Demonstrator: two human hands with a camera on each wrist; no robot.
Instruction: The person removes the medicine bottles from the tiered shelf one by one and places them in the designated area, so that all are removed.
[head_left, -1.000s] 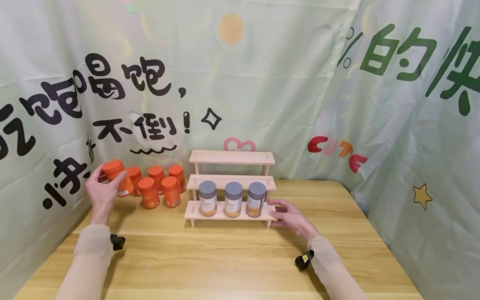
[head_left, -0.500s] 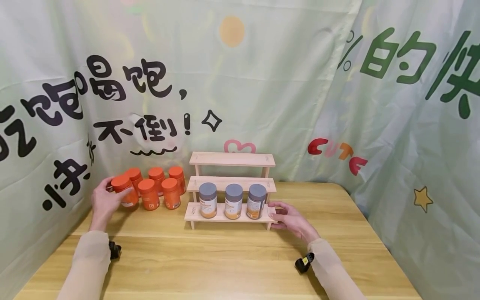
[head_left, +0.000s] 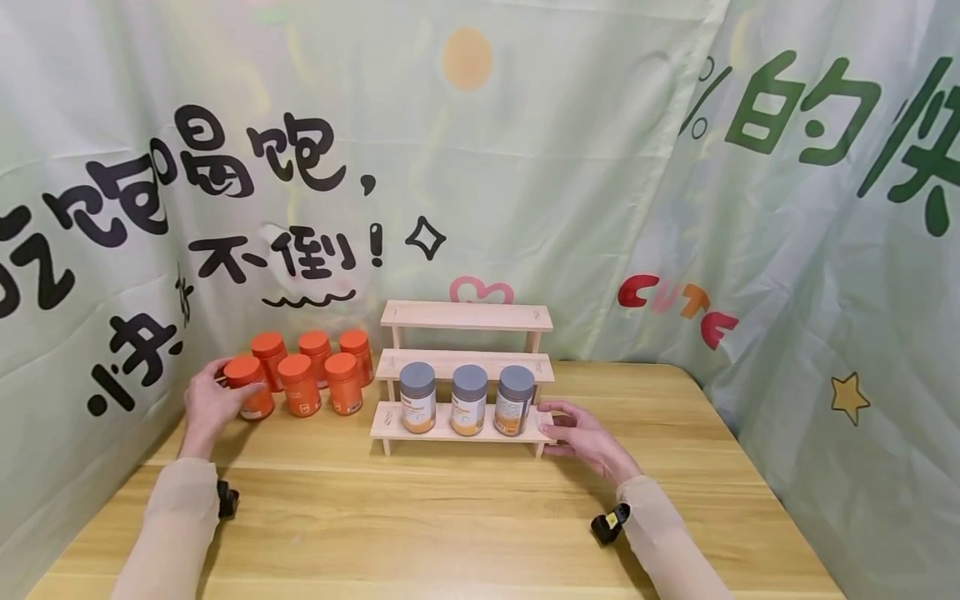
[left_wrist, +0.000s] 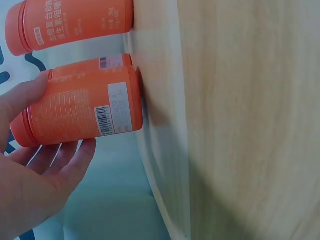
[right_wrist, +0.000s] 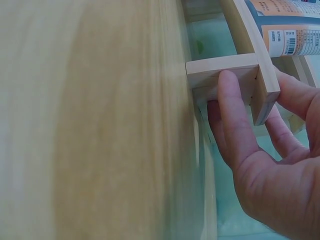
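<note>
In the left hand (head_left: 212,402) is one jar (head_left: 257,403); to that hand's right, two jars (head_left: 303,392) stand on the table (head_left: 420,517), with three others (head_left: 318,357) behind. Left of the right hand (head_left: 587,433), a tiered stand (head_left: 465,315) bears three containers (head_left: 468,403) on its lowest shelf (head_left: 386,422).

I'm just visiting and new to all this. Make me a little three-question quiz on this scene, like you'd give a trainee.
1. How many orange jars are there, counting the one in the left hand?
2. Which step of the wooden shelf holds the grey-lidded jars: (a) top, (b) middle or (c) bottom?
3. True or false: the right hand is holding an orange jar.

Key:
1. Six.
2. (c) The bottom step.
3. False; it grips the shelf's right end.
</note>
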